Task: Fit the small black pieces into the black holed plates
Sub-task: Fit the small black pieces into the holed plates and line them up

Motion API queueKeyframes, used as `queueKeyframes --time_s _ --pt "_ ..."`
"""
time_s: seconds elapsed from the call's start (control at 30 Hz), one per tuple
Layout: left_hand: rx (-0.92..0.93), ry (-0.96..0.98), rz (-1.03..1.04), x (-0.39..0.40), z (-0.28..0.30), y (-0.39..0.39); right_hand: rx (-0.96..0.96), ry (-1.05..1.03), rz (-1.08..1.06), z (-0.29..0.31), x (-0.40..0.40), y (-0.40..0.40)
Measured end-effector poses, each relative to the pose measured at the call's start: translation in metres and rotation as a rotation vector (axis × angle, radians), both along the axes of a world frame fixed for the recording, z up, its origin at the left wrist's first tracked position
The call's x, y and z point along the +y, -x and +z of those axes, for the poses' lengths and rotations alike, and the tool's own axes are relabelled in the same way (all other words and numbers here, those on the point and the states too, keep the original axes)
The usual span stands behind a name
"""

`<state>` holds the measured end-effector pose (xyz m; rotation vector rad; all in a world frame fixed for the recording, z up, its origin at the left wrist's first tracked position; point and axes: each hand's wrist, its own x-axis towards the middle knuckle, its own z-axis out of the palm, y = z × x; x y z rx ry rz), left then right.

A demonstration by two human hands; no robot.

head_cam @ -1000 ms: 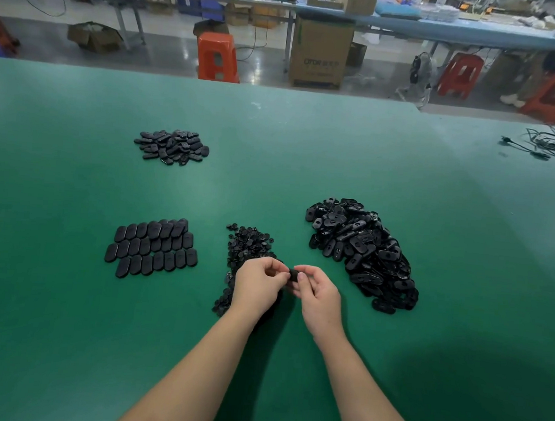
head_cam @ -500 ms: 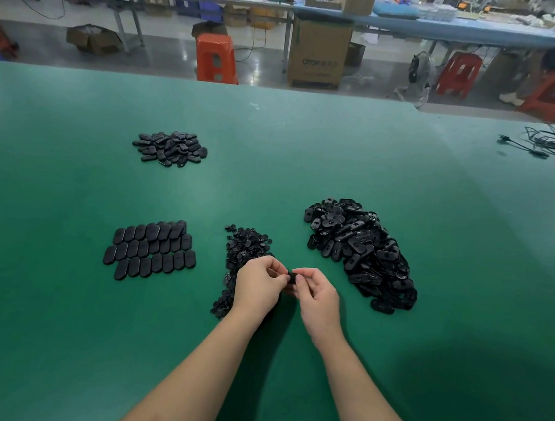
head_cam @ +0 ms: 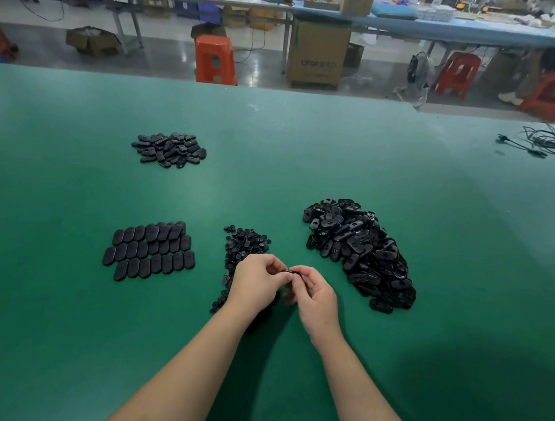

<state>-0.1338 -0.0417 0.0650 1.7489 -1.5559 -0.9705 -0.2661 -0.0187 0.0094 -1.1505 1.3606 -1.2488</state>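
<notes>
I am taking the heap of small black pieces on the green table as my landmark and logging leftward things first.

Left of the heap, flat oval plates are lying in neat overlapping rows, well apart from it. Farther back and to the left of the heap, a loose pile of oval plates is sitting alone. I am seeing no shift in either group against the frame half a second back.

At the near end of the heap, the left hand is hovering over the pieces, covering part of them, fingers curled in and pinching one end of a small black part. Just right of it, the right hand is pinching the other end of that same part, thumb and forefinger bent round it. I cannot tell whether the part is a plate, a piece, or both pressed together; only a thin dark edge is showing between the fingertips. Compared with half a second ago, both hands are keeping the same meeting point beside the heap, with the same pinch.

Right of the heap, near but not touching, the large mound of holed plates is lying unchanged.

Far right and back from the heap, a tangle of black cable is resting on the table.
</notes>
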Motion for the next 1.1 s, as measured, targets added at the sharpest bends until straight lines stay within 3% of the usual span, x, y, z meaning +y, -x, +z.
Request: queueKeyframes --time_s 0.2,0.7,0.9,1.0,1.1 --pt "0.068 -0.061 0.005 0.0016 -0.0051 -0.0015 0.074 -0.003 0.000 -0.0008 0.0006 0.0009" --pt "-0.023 -0.038 -0.005 0.0038 -0.0023 0.0053 0.076 -0.002 -0.007 0.0026 0.0024 0.0014" --pt "-0.061 0.032 -0.112 0.0045 -0.0058 0.0010 0.075 0.002 -0.032 0.0026 0.0017 0.0005" --pt "-0.128 0.119 -0.171 0.0063 -0.0075 0.0005 0.080 0.001 -0.040 0.0018 0.0017 0.0006" --pt "-0.323 0.259 -0.254 0.0074 -0.0099 -0.0003 0.073 -0.005 -0.048 0.0016 0.0015 0.0000"
